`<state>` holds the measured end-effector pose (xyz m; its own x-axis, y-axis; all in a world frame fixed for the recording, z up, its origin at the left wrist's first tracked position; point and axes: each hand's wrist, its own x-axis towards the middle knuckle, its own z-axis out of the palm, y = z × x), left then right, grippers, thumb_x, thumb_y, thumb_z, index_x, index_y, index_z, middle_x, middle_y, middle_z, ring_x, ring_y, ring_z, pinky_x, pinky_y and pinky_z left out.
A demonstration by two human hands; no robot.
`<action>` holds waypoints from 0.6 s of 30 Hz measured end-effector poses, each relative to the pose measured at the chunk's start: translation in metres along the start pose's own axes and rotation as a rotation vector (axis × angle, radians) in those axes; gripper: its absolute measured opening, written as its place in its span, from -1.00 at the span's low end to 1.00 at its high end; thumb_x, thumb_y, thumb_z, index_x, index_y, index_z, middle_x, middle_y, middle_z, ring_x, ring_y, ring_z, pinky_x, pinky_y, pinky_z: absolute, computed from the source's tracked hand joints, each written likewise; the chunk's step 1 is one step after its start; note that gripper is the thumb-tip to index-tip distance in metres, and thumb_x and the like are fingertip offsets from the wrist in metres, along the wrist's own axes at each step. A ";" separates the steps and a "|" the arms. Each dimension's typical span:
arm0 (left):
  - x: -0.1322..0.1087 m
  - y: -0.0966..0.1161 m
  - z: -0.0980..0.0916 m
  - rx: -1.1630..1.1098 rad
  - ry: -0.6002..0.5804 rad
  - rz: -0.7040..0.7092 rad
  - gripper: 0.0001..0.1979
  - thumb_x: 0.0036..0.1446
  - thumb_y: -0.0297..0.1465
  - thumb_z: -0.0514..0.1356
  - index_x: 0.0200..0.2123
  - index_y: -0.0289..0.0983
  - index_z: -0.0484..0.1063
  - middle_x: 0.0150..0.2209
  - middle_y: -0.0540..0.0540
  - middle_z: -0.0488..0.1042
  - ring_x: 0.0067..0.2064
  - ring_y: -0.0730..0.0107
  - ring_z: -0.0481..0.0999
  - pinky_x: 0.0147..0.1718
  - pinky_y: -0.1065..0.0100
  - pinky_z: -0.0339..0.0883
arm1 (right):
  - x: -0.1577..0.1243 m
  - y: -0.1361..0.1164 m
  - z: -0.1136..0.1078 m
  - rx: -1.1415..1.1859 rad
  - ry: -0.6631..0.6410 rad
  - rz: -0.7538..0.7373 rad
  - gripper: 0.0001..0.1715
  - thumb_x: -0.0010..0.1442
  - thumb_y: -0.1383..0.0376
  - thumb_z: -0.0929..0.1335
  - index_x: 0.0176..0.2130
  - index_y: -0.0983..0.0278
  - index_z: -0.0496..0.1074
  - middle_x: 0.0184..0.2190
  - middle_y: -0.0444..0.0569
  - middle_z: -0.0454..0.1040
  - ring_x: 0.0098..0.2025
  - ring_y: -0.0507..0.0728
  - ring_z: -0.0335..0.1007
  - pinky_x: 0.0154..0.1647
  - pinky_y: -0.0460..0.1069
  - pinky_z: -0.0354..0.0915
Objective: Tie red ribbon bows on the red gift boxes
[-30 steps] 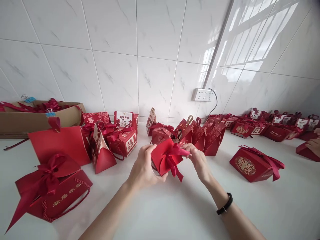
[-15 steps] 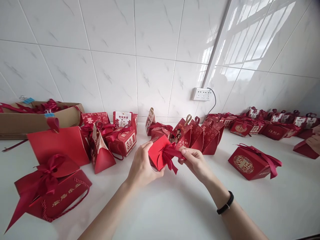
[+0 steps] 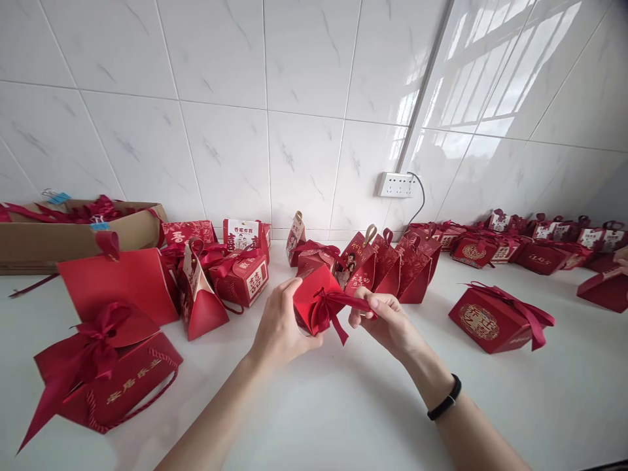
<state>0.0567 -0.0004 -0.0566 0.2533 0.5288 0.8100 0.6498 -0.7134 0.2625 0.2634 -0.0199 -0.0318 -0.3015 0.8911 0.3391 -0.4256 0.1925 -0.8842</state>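
A small red gift box (image 3: 309, 297) is held above the white table, its end turned toward me. My left hand (image 3: 282, 324) is closed around its left side and underside. At the box's right end, a dark red satin ribbon (image 3: 338, 302) runs out through the folded flaps. My right hand (image 3: 385, 320) pinches that ribbon between thumb and fingers and holds it out to the right. Behind the held box stand another ribboned red box (image 3: 316, 256) and a triangular box with a printed couple (image 3: 357, 261).
Left stand a large red box with bow and cord (image 3: 110, 379), other red boxes and a cardboard carton of ribbon (image 3: 34, 245). A ribboned box (image 3: 490, 320) sits right, with rows of boxes behind. A co-worker's hand (image 3: 621, 265) touches a box at the right edge.
My right hand has drawn the ribbon slightly farther right and down. The held box has turned a little in my left hand.
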 end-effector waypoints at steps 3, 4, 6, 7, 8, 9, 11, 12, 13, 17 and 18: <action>0.001 -0.003 -0.001 -0.002 0.027 -0.049 -0.18 -0.23 -0.39 0.30 0.11 -0.32 0.01 -0.01 -0.28 0.27 0.02 0.02 0.34 -0.06 0.08 0.34 | -0.001 -0.003 -0.002 0.079 0.040 -0.047 -0.62 0.04 0.13 0.42 -0.67 0.26 0.40 -0.55 -0.15 0.25 -0.50 0.01 0.31 -0.40 -0.03 0.26; 0.001 -0.004 -0.001 0.000 0.038 -0.063 -0.19 -0.23 -0.39 0.30 0.11 -0.31 0.01 -0.02 -0.28 0.28 0.01 0.02 0.34 -0.07 0.08 0.35 | -0.001 -0.006 -0.003 0.113 0.067 -0.075 -0.61 0.02 0.14 0.43 -0.69 0.26 0.37 -0.57 -0.17 0.22 -0.52 -0.01 0.27 -0.42 -0.03 0.26; 0.001 -0.007 -0.001 0.005 0.053 -0.086 -0.19 -0.22 -0.37 0.30 0.11 -0.30 0.01 -0.02 -0.27 0.28 0.02 0.02 0.34 -0.07 0.06 0.34 | -0.003 -0.013 -0.005 0.170 0.138 -0.139 -0.55 -0.06 0.14 0.46 -0.75 0.26 0.27 -0.60 -0.20 0.13 -0.58 -0.04 0.16 -0.46 -0.04 0.23; 0.001 -0.009 -0.001 0.006 0.057 -0.098 -0.20 -0.22 -0.37 0.30 0.11 -0.29 0.01 -0.02 -0.27 0.27 0.02 0.01 0.34 -0.07 0.06 0.34 | -0.004 -0.017 -0.007 0.187 0.182 -0.169 -0.50 -0.10 0.14 0.47 -0.78 0.27 0.21 -0.61 -0.21 0.09 -0.60 -0.05 0.09 -0.48 -0.04 0.21; 0.001 -0.010 0.000 0.006 0.059 -0.115 -0.20 -0.21 -0.36 0.30 0.11 -0.29 0.01 -0.01 -0.27 0.27 0.03 0.01 0.34 -0.06 0.05 0.33 | -0.006 -0.020 -0.008 0.196 0.227 -0.204 -0.44 -0.12 0.13 0.48 -0.80 0.27 0.13 -0.62 -0.22 0.04 -0.62 -0.06 0.02 -0.49 -0.03 0.19; 0.001 -0.011 0.000 0.007 0.064 -0.141 -0.21 -0.21 -0.36 0.29 0.10 -0.29 0.02 -0.02 -0.27 0.27 0.03 0.01 0.34 -0.07 0.05 0.34 | -0.008 -0.024 -0.010 0.199 0.271 -0.243 -0.38 -0.13 0.12 0.47 -0.81 0.28 0.06 -0.63 -0.23 -0.01 -0.63 -0.07 -0.06 -0.50 -0.03 0.17; 0.002 -0.014 0.000 0.012 0.071 -0.193 -0.24 -0.19 -0.34 0.29 0.09 -0.30 0.03 -0.03 -0.27 0.27 0.02 0.02 0.36 -0.08 0.06 0.35 | -0.011 -0.030 -0.015 0.195 0.348 -0.316 -0.29 -0.11 0.08 0.45 -0.80 0.29 -0.07 -0.64 -0.24 -0.10 -0.65 -0.07 -0.19 -0.52 -0.03 0.11; 0.002 -0.015 0.000 0.018 0.074 -0.208 -0.25 -0.18 -0.33 0.28 0.08 -0.31 0.04 -0.04 -0.27 0.28 0.01 0.03 0.36 -0.09 0.07 0.36 | -0.012 -0.032 -0.018 0.198 0.375 -0.343 -0.26 -0.10 0.07 0.45 -0.79 0.30 -0.12 -0.64 -0.25 -0.15 -0.65 -0.07 -0.25 -0.53 -0.04 0.09; 0.002 -0.016 0.000 0.023 0.077 -0.214 -0.26 -0.18 -0.31 0.29 0.07 -0.33 0.05 -0.04 -0.28 0.28 0.01 0.03 0.37 -0.10 0.07 0.37 | -0.012 -0.033 -0.021 0.211 0.392 -0.359 -0.23 -0.11 0.06 0.44 -0.78 0.30 -0.15 -0.64 -0.26 -0.18 -0.65 -0.07 -0.30 -0.55 -0.05 0.07; 0.006 -0.014 -0.005 -0.003 0.098 -0.209 -0.23 -0.21 -0.25 0.33 0.06 -0.32 0.09 -0.07 -0.25 0.32 -0.03 0.04 0.39 -0.14 0.11 0.40 | -0.005 -0.031 -0.020 0.347 0.330 -0.214 -0.19 -0.06 0.01 0.42 -0.77 0.30 -0.22 -0.70 -0.30 -0.22 -0.70 -0.12 -0.40 -0.62 -0.10 0.02; 0.007 -0.013 -0.007 -0.018 0.110 -0.223 -0.23 -0.23 -0.22 0.34 0.04 -0.30 0.12 -0.09 -0.22 0.33 -0.06 0.05 0.41 -0.17 0.12 0.42 | -0.002 -0.028 -0.016 0.363 0.296 -0.134 -0.19 -0.02 -0.03 0.38 -0.78 0.29 -0.21 -0.74 -0.31 -0.22 -0.73 -0.13 -0.39 -0.64 -0.10 0.00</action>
<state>0.0447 0.0092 -0.0503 0.0246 0.6219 0.7827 0.6676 -0.5930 0.4502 0.2901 -0.0202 -0.0127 0.0094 0.9572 0.2893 -0.7302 0.2043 -0.6520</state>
